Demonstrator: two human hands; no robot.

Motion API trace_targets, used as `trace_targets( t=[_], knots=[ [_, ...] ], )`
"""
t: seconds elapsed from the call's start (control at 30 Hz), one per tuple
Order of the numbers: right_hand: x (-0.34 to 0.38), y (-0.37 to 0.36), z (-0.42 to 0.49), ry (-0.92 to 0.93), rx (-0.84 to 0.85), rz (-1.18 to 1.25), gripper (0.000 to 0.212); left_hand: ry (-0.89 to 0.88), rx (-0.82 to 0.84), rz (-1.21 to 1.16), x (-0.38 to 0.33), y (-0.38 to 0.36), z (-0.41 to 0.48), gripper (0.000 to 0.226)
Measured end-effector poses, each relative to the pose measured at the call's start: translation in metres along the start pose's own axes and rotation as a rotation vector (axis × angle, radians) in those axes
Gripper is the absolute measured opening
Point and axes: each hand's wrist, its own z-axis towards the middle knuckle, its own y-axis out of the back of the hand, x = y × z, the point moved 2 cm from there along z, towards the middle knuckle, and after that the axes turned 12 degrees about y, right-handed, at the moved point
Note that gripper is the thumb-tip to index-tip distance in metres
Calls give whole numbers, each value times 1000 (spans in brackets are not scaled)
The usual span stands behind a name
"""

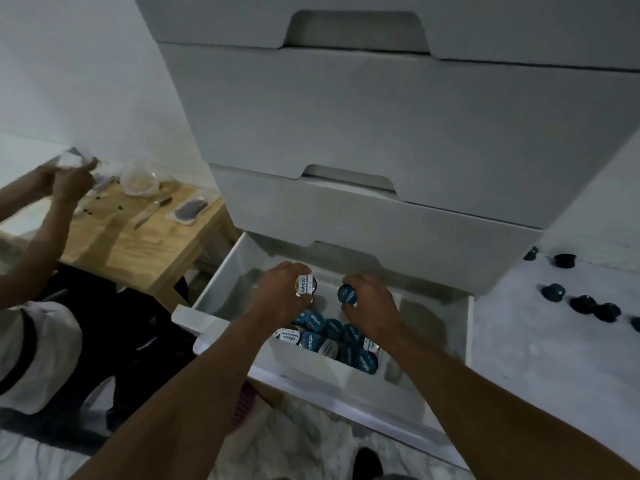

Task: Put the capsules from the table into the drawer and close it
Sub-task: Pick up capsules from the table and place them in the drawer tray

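The bottom white drawer [214, 292] stands pulled open under a stack of closed drawers. Inside it lies a heap of blue-lidded capsules [332, 337]. My left hand [280, 296] hovers over the drawer, shut on a capsule [305, 284] with a blue and white lid. My right hand [372, 303] is beside it, shut on a blue-lidded capsule [347, 294]. Both held capsules are above the back part of the drawer. Several dark capsules [585, 304] lie on the pale surface at the right.
A wooden side table [138, 244] at the left carries a plastic bowl [140, 178], a knife [152, 211] and a packet. Another person's hands [65, 181] work over it. The closed drawers [381, 116] loom above the open one. A pink object [244, 407] sits below my left forearm.
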Motion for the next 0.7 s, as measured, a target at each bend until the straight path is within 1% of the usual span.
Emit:
trace_targets(
  t=[0.17, 0.23, 0.33, 0.47, 0.57, 0.7],
  knots=[
    [-5, -9, 14, -66, -38, 21, 45, -112, 125, 14, 4, -14, 36, 47],
    [-6, -12, 15, -126, -57, 11, 46, -183, 158, 88, 4, -16, 46, 47],
    [-5, -17, 13, -201, -32, 1, 46, -315, 213, 199, 0, -15, 56, 44],
    [-4, -22, 10, -298, -23, -20, 45, -410, 290, 142, 2, -21, 68, 43],
    [-1, -25, 10, -336, -17, -25, 46, -426, 346, 129, 8, -28, 74, 43],
    [0, -30, 13, -364, -27, -35, 46, -444, 380, 50, 12, -41, 80, 41]
  ],
)
